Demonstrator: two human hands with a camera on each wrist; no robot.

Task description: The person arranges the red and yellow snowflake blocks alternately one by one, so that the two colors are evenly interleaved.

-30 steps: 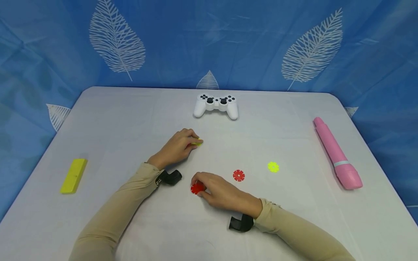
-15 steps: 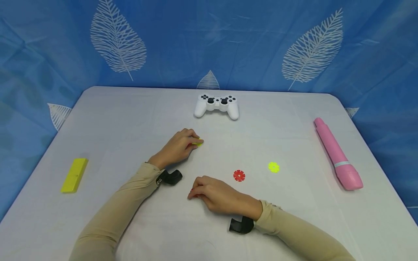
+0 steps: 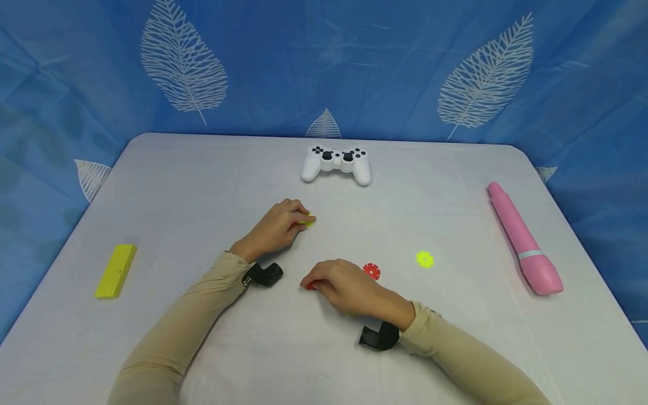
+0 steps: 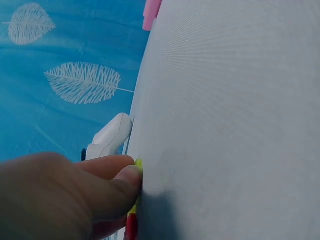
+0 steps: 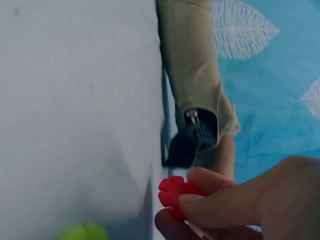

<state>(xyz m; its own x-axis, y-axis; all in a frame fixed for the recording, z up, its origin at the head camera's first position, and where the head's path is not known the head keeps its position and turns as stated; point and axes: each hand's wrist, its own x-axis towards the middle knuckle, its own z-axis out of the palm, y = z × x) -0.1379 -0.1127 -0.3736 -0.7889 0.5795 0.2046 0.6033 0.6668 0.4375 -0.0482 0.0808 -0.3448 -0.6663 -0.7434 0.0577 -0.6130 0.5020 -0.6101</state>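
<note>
Disc of red colour (image 5: 171, 193) in the right hand (image 3: 349, 288), yellow disc (image 3: 308, 220) in the left hand (image 3: 275, 228).
Thumb and fingers of the right hand pinch the red one over the middle of the table (image 3: 228, 174), nearer to the person than the left hand; part of its notched edge is uncovered. In my judgement, a light grip that leaves this edge free is best, so the slots can be seen. The left hand pinches the yellow disc, with a red piece (image 4: 131, 227) close under it; if they are joined, I cannot tell. This hand should probably be held steady, so nothing slips. It points forward and to the right, while the right hand points forward and to the left, palm down. A loose red disc (image 3: 372, 271) lies just beside the right hand.
</note>
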